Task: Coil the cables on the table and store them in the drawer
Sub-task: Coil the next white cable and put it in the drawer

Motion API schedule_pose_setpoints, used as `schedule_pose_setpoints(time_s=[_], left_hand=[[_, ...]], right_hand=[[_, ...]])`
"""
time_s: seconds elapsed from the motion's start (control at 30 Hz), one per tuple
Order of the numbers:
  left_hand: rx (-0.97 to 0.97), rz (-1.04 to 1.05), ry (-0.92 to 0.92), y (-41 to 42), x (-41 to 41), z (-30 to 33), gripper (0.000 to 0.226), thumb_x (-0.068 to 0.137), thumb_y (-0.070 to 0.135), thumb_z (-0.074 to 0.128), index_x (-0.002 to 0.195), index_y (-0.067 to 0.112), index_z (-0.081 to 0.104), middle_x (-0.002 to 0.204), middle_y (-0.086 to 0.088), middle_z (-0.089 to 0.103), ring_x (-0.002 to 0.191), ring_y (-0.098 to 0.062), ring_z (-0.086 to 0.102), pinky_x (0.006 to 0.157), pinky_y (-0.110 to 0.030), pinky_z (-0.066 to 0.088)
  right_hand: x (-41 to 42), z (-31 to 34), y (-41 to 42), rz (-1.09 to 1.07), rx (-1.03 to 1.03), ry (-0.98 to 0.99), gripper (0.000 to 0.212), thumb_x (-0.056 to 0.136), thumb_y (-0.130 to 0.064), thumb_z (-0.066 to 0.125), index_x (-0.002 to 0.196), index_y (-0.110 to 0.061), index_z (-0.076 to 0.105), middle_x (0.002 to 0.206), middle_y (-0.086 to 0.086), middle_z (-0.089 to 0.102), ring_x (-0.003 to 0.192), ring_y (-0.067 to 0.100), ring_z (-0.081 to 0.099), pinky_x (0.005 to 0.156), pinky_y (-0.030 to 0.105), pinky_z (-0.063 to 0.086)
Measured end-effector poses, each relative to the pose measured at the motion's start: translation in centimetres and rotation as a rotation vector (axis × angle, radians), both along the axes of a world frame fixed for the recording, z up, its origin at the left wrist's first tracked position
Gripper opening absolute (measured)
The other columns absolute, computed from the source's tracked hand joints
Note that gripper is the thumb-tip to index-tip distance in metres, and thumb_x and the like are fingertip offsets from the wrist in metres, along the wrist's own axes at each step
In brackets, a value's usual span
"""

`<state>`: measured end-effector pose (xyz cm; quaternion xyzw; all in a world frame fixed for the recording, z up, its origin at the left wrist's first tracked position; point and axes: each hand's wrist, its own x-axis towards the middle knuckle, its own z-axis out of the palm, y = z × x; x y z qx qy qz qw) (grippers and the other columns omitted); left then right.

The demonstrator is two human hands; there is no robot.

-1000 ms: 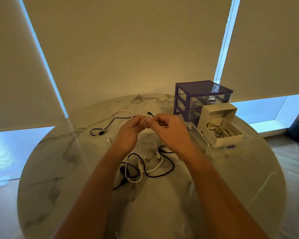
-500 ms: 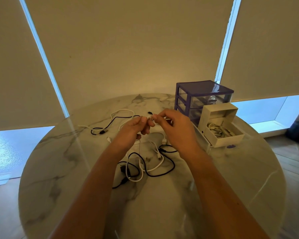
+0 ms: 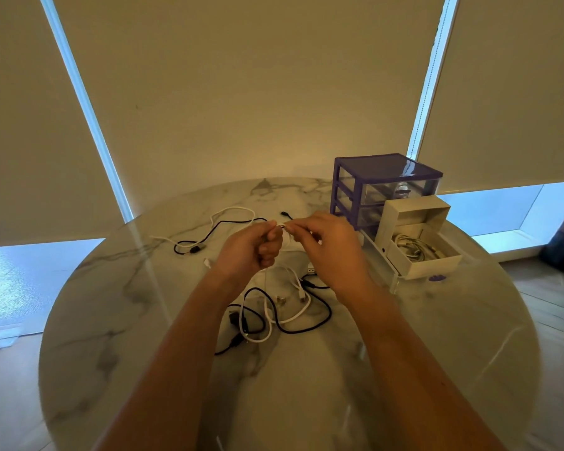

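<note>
Landmark: purple drawer unit [image 3: 385, 187], far right on the marble bench [image 3: 111, 320].

Nearest, well in front and left of the unit — a tangle of black and white cables [image 3: 274, 310] lying loose on the bench, loops crossing, several plugs showing.

Above that tangle, left of the unit: left hand [image 3: 251, 249] with fingers curled, right hand [image 3: 332, 252] with fingertips drawn in; both pinch the end of a thin white cable [image 3: 282, 226] held between them. The rest of it seems to drop behind the hands toward the tangle; I cannot trace it.

Just in front of the unit, a pulled-out clear drawer [image 3: 380, 265] carries an open white box [image 3: 420, 249] with coiled white cable already inside.

Further left of the unit, a second black-and-white pair [image 3: 215, 229] lies stretched out.

Risks, judged:
- If the held cable runs through the tangle, winding could drag the other loops along or tighten a knot.
- Thin cable, small pinch — the end may slip and the coil spring open.
- The box fills much of the drawer; a loose coil may not sit flat.
</note>
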<state>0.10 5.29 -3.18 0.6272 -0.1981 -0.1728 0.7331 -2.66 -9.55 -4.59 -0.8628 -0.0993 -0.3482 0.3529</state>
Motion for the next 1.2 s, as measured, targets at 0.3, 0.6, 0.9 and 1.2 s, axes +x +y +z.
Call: schedule_pose_setpoints(time_s=[0.3, 0.6, 0.9, 1.2], left_hand=[[0.221, 0.227, -0.161, -0.1, 0.4, -0.5, 0.031, 0.099, 0.032, 0.047, 0.077, 0.017, 0.063, 0.073, 0.005, 0.051, 0.058, -0.007, 0.04, 0.058, -0.021, 0.038], [0.107, 0.233, -0.038, 0.7, 0.1, 0.0, 0.024, 0.098, 0.02, 0.05, 0.092, 0.022, 0.073, 0.088, 0.005, 0.066, 0.079, -0.009, 0.054, 0.072, -0.023, 0.043], [0.122, 0.229, -0.116, 0.5, 0.0, -0.4, 0.025, 0.091, 0.027, 0.063, 0.113, 0.037, 0.069, 0.102, 0.013, 0.067, 0.095, -0.007, 0.059, 0.083, -0.021, 0.047], [0.01, 0.289, -0.153, 0.0, 0.1, -0.8, 0.02, 0.089, 0.017, 0.065, 0.102, 0.031, 0.071, 0.087, 0.0, 0.069, 0.083, -0.01, 0.067, 0.07, -0.016, 0.054]], right_hand=[[-0.5, 0.5, 0.3, -0.013, 0.217, 0.179, 0.014, 0.088, -0.026, 0.066, 0.095, -0.021, 0.077, 0.087, -0.006, 0.073, 0.079, 0.006, 0.065, 0.077, 0.031, 0.054], [-0.4, 0.4, -0.3, -0.15, 0.346, 0.262, 0.015, 0.088, -0.024, 0.067, 0.093, -0.015, 0.077, 0.081, -0.005, 0.073, 0.069, 0.0, 0.063, 0.061, 0.007, 0.043], [-0.8, 1.0, 0.1, -0.023, 0.619, 0.346, 0.014, 0.087, -0.024, 0.068, 0.077, -0.018, 0.075, 0.068, -0.005, 0.072, 0.055, 0.006, 0.06, 0.065, 0.027, 0.056], [-1.2, 1.5, 0.2, 0.094, 0.718, 0.414, 0.011, 0.086, -0.019, 0.069, 0.088, -0.01, 0.076, 0.072, 0.002, 0.073, 0.052, 0.005, 0.059, 0.058, 0.018, 0.053]])
